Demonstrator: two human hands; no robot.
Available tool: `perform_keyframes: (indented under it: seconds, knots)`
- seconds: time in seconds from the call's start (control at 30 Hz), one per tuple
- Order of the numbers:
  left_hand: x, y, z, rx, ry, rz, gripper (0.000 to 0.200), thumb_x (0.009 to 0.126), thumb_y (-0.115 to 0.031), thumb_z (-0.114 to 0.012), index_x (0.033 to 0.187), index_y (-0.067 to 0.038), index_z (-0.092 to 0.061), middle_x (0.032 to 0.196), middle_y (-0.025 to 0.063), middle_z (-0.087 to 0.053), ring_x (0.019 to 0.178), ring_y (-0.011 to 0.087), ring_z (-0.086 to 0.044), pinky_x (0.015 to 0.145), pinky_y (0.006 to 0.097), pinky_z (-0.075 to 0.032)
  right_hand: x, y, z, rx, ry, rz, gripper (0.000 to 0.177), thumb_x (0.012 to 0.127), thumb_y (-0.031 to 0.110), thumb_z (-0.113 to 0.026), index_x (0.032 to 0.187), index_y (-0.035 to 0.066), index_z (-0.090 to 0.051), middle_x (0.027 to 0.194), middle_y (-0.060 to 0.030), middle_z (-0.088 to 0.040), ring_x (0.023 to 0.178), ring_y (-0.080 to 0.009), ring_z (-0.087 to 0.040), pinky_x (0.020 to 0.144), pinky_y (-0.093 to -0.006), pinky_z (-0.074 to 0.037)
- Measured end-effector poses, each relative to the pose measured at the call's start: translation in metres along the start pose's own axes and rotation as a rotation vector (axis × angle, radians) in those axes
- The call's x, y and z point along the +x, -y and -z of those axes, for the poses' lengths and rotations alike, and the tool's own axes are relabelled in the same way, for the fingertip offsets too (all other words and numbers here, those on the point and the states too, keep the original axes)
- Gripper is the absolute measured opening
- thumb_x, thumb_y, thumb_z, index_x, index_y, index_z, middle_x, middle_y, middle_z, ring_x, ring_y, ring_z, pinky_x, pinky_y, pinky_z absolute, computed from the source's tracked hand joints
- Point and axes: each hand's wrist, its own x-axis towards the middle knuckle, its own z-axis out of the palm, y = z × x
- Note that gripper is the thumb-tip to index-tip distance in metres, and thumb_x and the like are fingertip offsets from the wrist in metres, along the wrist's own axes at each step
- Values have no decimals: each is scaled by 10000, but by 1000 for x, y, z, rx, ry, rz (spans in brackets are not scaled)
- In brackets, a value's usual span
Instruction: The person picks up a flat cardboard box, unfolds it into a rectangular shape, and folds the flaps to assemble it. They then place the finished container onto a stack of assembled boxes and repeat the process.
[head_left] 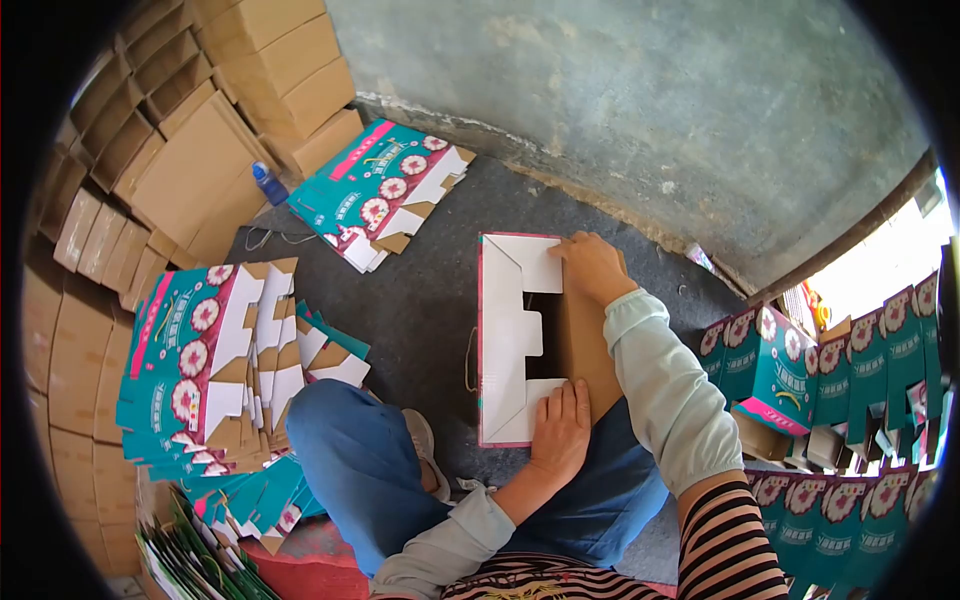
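Note:
A partly folded carton (508, 345) stands in front of my bent knees, its white flaps with cut-out tabs on the left and a dark opening in the middle. A brown cardboard panel (590, 345) forms its right side. My right hand (595, 268) grips the carton at the far corner, fingers along the edge of the white flap and brown panel. Down at the near corner, my left hand (560, 432) holds the same panel, fingers stretched over it and thumb beside the near white flap. Part of each grip is hidden by the cardboard.
Flat teal printed cartons lie in a stack (190, 360) to the left and another (380, 190) ahead. A blue bottle (268, 184) stands near piled brown boxes (290, 70). Rows of teal cartons (840, 370) stand at the right. A grey wall (620, 90) closes the far side.

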Motion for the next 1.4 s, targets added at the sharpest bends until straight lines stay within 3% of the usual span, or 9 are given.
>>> perform_keyframes:
  seconds: [0.33, 0.47, 0.63, 0.73, 0.83, 0.93, 1.03, 1.2, 1.4]
  knots:
    - [-26, 82, 61, -107, -68, -87, 434, 805, -132, -545, 1216, 6, -511, 1151, 154, -582, 1078, 290, -536, 928, 423, -395, -75, -36, 50, 16, 242, -199, 252, 763, 231, -513, 859, 146, -730, 857, -164, -682, 852, -326, -657, 752, -413, -511]
    - [-30, 74, 65, -251, -25, -2, 485, 782, -179, -650, 1216, -9, -518, 971, 104, -627, 936, 292, -578, 847, 415, -409, -92, -47, 55, 91, 454, -297, 335, 799, 302, -469, 827, 71, -710, 834, -164, -680, 815, -339, -655, 714, -426, -510]
    - [-30, 46, 49, -419, -168, 329, 560, 883, -220, -595, 1320, 58, -382, 994, 187, -605, 920, 320, -585, 825, 435, -430, -90, -69, 55, 527, 620, -596, 472, 850, 433, -439, 830, 33, -687, 809, -153, -679, 795, -340, -642, 737, -428, -494]
    - [-28, 50, 36, -491, -392, 394, 622, 873, -184, -596, 1364, 71, -311, 1209, 297, -491, 1065, 361, -545, 939, 450, -394, -99, -67, 39, 203, 168, -198, 421, 843, 440, -513, 929, 59, -672, 936, -141, -676, 845, -307, -638, 782, -417, -485]
    - [-24, 58, 41, 53, -343, 181, 609, 856, -208, -612, 1341, 60, -359, 1333, 263, -415, 1211, 372, -449, 1019, 474, -328, -110, -25, 62, 317, -82, 50, 419, 799, 381, -631, 1103, 93, -620, 1158, -147, -606, 1018, -287, -591, 849, -424, -468]
    - [-19, 47, 48, 153, -31, 84, 595, 847, -224, -621, 1327, 46, -396, 1377, 229, -396, 1291, 377, -357, 1063, 496, -261, -120, -6, 46, 244, -71, 424, 627, 694, 305, -759, 1249, 125, -532, 1294, -137, -504, 1168, -302, -491, 903, -429, -450]
    - [-21, 49, 38, 171, 54, 101, 575, 841, -285, -622, 1287, 34, -450, 1372, 199, -420, 1276, 359, -382, 1060, 490, -275, -126, 8, 26, 94, 149, 356, 756, 614, 304, -816, 1284, 135, -509, 1296, -133, -493, 1218, -305, -439, 922, -411, -445]
    - [-24, 57, 34, 108, 101, 75, 561, 847, -303, -610, 1265, 37, -458, 1316, 216, -473, 1243, 345, -425, 1061, 481, -280, -117, 6, 20, 94, 370, 345, 716, 578, 346, -821, 1217, 153, -563, 1264, -93, -530, 1158, -304, -494, 928, -400, -440]
    - [-23, 59, 31, 36, 101, 64, 511, 840, -288, -615, 1217, 35, -491, 1268, 210, -508, 1185, 350, -469, 1038, 470, -311, -114, 0, 17, 109, 315, 412, 615, 583, 359, -817, 1121, 135, -619, 1074, -75, -597, 1040, -302, -553, 840, -407, -470]
